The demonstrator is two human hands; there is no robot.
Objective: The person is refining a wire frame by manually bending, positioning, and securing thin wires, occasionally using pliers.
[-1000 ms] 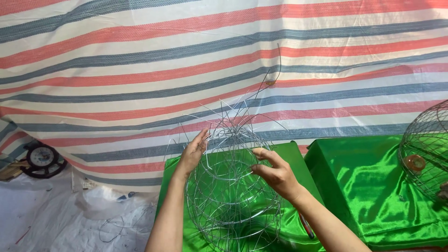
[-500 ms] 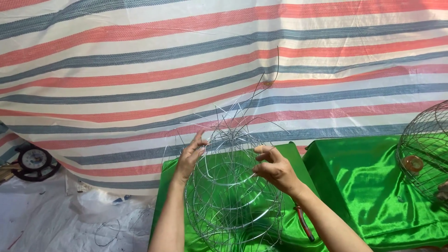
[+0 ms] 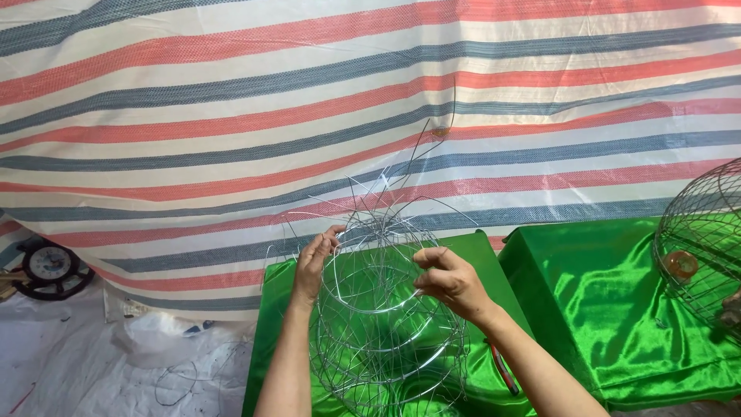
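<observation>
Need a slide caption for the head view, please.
Two hands, left and right, grip a wire frame over green cloth.

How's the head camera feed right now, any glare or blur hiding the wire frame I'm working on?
Head view: sharp, daylight glows through the striped tarp, no hard shadows; the thin wire frame partly melts into that busy backdrop near its loose top ends; sheen on the green satin cloth, not blinding; left hand and right hand in focus on the frame.
</observation>
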